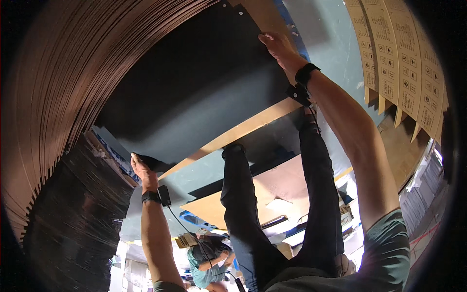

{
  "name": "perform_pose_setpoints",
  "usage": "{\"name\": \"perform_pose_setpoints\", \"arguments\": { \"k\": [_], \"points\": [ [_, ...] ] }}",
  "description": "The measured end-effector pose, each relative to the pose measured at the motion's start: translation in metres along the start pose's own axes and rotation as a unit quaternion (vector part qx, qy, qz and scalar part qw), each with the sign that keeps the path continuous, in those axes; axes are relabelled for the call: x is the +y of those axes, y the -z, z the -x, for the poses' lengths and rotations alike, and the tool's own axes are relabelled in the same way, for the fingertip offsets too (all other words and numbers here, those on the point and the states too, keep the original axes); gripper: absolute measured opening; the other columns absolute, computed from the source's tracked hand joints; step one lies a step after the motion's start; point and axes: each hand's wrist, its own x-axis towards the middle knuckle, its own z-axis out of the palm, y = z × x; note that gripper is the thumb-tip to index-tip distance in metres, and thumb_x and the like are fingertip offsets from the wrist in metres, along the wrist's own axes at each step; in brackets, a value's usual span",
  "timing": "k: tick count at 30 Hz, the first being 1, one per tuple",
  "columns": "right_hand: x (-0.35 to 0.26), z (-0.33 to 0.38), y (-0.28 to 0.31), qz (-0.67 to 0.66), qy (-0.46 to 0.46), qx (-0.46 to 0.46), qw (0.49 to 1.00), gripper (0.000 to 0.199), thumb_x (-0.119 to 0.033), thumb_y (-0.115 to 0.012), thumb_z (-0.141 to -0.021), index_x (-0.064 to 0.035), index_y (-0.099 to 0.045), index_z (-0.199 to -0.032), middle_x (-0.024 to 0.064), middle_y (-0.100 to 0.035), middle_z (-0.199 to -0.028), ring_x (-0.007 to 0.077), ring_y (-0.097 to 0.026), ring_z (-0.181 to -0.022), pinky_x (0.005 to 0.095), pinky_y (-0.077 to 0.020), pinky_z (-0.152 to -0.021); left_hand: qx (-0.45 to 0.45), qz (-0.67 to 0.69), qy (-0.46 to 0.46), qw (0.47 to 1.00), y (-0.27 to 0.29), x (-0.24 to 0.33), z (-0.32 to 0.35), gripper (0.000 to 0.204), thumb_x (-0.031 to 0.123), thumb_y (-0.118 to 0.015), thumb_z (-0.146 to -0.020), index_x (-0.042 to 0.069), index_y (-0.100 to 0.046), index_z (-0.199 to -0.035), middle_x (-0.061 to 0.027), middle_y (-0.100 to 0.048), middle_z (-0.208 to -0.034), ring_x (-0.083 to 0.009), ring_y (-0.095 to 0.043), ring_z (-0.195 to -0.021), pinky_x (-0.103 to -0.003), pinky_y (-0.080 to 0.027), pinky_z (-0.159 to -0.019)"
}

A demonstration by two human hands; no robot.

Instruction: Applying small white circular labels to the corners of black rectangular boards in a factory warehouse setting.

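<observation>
A large, flat black sheet (209, 78) spans the middle of the view, a light brown strip (233, 134) running along its near edge. My left hand (142, 169) is at the near left corner of this sheet, its fingers partly hidden at the edge. On the far right side, my right hand (282, 50) is closed over the sheet's edge, thumb side toward the black surface. Both wrists wear black bands with small devices, and a cable hangs from the left one.
A tall stack of brown sheets (73, 63) curves along the left, above dark wrapped material (73, 209). Printed cardboard pieces (404, 63) stand at the right. A brown board (272, 187) lies near my legs. Another person (209, 260) is at the bottom centre.
</observation>
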Motion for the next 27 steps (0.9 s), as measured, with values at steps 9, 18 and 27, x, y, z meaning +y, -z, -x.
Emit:
{"name": "perform_pose_setpoints", "arguments": {
  "k": [9, 18, 27],
  "points": [
    [0.026, -0.047, -0.023, 0.073, 0.095, -0.028, 0.992, 0.039, -0.029, -0.065, -0.092, -0.0006, -0.065, -0.119, 0.0120, -0.067, -0.119, 0.0197, -0.060, -0.109, 0.0310, -0.0451, -0.093, 0.042, -0.050, -0.049, 0.997, -0.008, 0.006, -0.049, 0.045, 0.041, -0.057, -0.097, 0.006, -0.048, -0.124, -0.0063, -0.059, -0.117, -0.0197, -0.052, -0.109, -0.033, -0.039, -0.101],
    [0.001, -0.035, -0.037, 0.294, 0.246, 0.062, 0.922, 0.028, -0.027, -0.058, -0.096, -0.0022, -0.067, -0.105, 0.0187, -0.066, -0.090, 0.0326, -0.065, -0.085, 0.0398, -0.0524, -0.075, 0.051, -0.061, -0.076, 0.994, -0.004, 0.010, -0.064, 0.064, 0.039, -0.064, -0.094, 0.008, -0.032, -0.141, -0.0131, -0.050, -0.133, -0.0262, -0.047, -0.121, -0.039, -0.040, -0.103],
    [0.021, 0.056, 0.040, 0.178, 0.266, 0.084, 0.944, 0.022, -0.019, -0.060, -0.091, 0.0012, -0.061, -0.101, 0.0196, -0.062, -0.095, 0.0377, -0.058, -0.090, 0.0462, -0.0466, -0.079, 0.062, -0.197, -0.034, 0.978, -0.031, 0.018, 0.043, 0.079, 0.044, -0.060, -0.095, -0.004, -0.021, -0.144, -0.0182, -0.049, -0.131, -0.0242, -0.047, -0.119, -0.036, -0.036, -0.105]
  ]
}}
